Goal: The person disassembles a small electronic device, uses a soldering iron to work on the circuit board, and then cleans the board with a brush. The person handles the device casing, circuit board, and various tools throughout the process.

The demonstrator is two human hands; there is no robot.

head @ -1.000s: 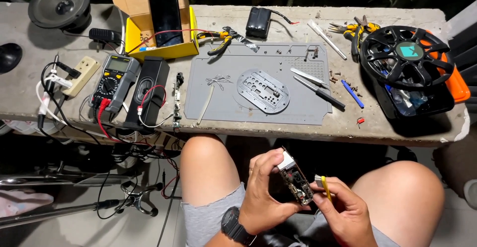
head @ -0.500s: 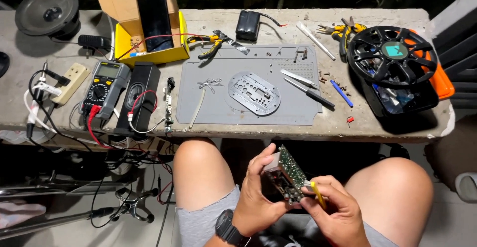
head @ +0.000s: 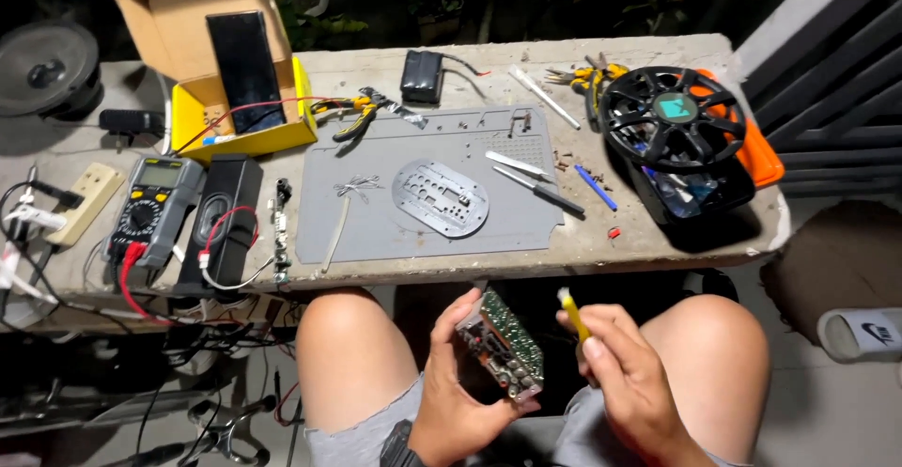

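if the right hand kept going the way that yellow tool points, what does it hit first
Probably the concrete bench: the right hand holds the yellow tool tip up and slightly left, toward the bench's front edge. Depth is unclear; the circuit board in the left hand sits beside that line.

The person wore grey shorts (head: 376,429) that left both knees bare, and a dark wristwatch (head: 396,448) sat strapped on the left wrist

Between the two knees there is open room, taken up only by the left hand (head: 451,401) with the circuit board (head: 501,347) and the right hand (head: 625,373) just beside it. Up on the bench (head: 658,241), the grey mat (head: 376,227) is bare at its near left, but the metal plate (head: 441,196) and tweezers (head: 536,183) block the middle. The tangle of wires (head: 141,354) under the bench's left end seems to crowd that side, though it is dim there.
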